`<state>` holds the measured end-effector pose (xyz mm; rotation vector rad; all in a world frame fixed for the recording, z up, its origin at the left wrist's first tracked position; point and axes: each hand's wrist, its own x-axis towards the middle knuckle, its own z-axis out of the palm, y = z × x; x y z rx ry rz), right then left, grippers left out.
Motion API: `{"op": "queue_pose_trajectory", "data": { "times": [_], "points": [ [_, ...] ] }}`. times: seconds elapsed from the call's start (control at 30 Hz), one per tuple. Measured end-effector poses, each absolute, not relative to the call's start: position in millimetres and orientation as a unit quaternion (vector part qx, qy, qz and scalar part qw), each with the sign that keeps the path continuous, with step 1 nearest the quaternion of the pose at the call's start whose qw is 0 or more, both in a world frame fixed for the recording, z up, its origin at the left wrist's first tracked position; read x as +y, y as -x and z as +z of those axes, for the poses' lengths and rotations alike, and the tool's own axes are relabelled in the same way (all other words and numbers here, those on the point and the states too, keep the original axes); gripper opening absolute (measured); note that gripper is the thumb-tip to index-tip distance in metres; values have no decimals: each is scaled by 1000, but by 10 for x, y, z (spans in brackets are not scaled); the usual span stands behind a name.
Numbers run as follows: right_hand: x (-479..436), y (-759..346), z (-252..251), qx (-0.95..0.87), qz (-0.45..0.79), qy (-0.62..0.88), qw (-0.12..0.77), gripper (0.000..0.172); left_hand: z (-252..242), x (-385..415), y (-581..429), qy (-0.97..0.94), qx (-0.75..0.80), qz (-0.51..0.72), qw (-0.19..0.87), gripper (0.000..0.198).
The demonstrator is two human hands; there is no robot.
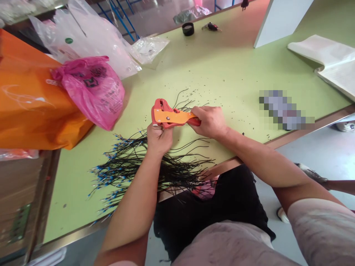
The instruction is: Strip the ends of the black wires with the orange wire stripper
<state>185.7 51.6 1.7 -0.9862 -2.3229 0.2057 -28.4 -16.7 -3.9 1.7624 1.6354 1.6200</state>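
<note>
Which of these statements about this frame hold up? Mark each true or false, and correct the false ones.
1. The right hand grips the handle of a red-and-orange wire stripper. True.
2. The left hand holds a pair of scissors. False: it is at the head of the wire stripper.
3. Blue-tipped black wires lie in a loose bunch on the green table. True.
4. The pink plastic bag lies on the floor. False: it lies at the table's left end, against an orange bag.

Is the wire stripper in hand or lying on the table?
In hand: the right hand grips the red-and-orange wire stripper by its handle.
</note>
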Motion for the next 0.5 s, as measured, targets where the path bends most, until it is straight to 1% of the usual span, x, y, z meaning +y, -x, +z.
{"op": "queue_pose_trajectory", "data": {
  "times": [0.17, 0.27, 0.5],
  "points": [
    [553, -1853, 24, -873, 39, 324, 362, 41, -63, -126, 289, -578, 565, 577, 113, 19],
    [563, -1862, 20, -876, 47, 312, 364, 43, -120, -105, 317, -577, 561, 584, 112, 19],
    [548, -1858, 10, -879, 74, 300, 364, 41, -204, -108, 402, -573, 558, 589, 118, 28]
  ]
}}
